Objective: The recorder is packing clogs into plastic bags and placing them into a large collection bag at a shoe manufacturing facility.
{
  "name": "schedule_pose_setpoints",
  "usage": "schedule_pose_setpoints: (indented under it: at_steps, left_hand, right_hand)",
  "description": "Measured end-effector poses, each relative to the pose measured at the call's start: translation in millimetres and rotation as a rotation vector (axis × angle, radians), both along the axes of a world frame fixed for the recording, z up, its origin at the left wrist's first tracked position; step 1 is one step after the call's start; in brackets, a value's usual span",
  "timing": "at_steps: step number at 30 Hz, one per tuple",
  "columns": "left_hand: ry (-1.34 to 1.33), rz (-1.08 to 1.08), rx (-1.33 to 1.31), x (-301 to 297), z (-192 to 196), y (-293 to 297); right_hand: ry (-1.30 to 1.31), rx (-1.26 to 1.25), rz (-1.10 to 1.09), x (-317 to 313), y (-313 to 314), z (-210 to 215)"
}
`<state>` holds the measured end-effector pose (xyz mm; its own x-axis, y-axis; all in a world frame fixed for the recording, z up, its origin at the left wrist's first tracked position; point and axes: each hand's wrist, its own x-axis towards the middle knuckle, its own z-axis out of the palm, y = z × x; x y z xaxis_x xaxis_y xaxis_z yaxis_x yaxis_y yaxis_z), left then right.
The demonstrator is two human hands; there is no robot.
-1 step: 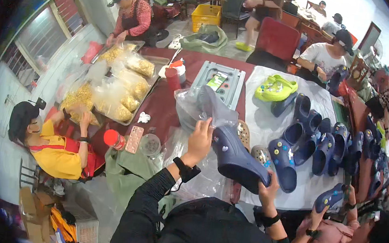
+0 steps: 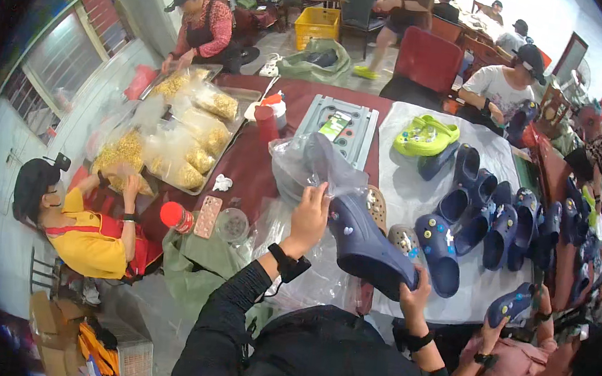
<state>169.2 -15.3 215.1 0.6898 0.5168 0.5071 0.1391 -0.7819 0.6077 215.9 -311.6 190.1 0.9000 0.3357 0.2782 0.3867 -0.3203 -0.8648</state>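
Observation:
A navy clog (image 2: 371, 247) with small charms on its side lies tilted between my hands. My right hand (image 2: 415, 295) is closed around its heel end. My left hand (image 2: 310, 216) pinches the edge of a clear plastic bag (image 2: 291, 159), close to the clog's other end. Inside the bag shows another dark blue clog (image 2: 324, 158), blurred by the film. A tan clog (image 2: 376, 208) and a grey clog with charms (image 2: 403, 241) lie partly hidden behind the held one. Just right of them is a navy clog with round charms (image 2: 439, 253).
Several navy clogs (image 2: 474, 234) and a lime green pair (image 2: 425, 136) sit on the white sheet (image 2: 393, 175). Ahead stands a grey plastic crate (image 2: 360, 137). Left are a red-lidded jar (image 2: 174, 215) and trays of bagged yellow pieces (image 2: 208, 135). Co-workers sit on both sides.
A walking person in the background has shifted slightly left. My hands, the bag and the clog look unmoved.

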Motion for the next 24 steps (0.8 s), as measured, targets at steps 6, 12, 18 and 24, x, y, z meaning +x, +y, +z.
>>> schedule_pose_setpoints:
  at_steps: [6, 12, 18, 24]
  left_hand:
    - [0.154, -0.044, 0.083, -6, 7, -6]
    - [0.057, -0.068, 0.117, -8, -8, 6]
    - [0.084, -0.074, 0.179, -11, -4, 3]
    - [0.074, -0.072, 0.243, -15, -12, 8]
  right_hand:
    - [-0.063, -0.045, 0.012, -10, 20, 11]
    - [-0.101, 0.000, -0.080, -16, 27, 8]
    - [-0.015, 0.035, -0.001, -13, 55, 4]
    - [-0.051, 0.094, -0.139, -2, 93, -9]
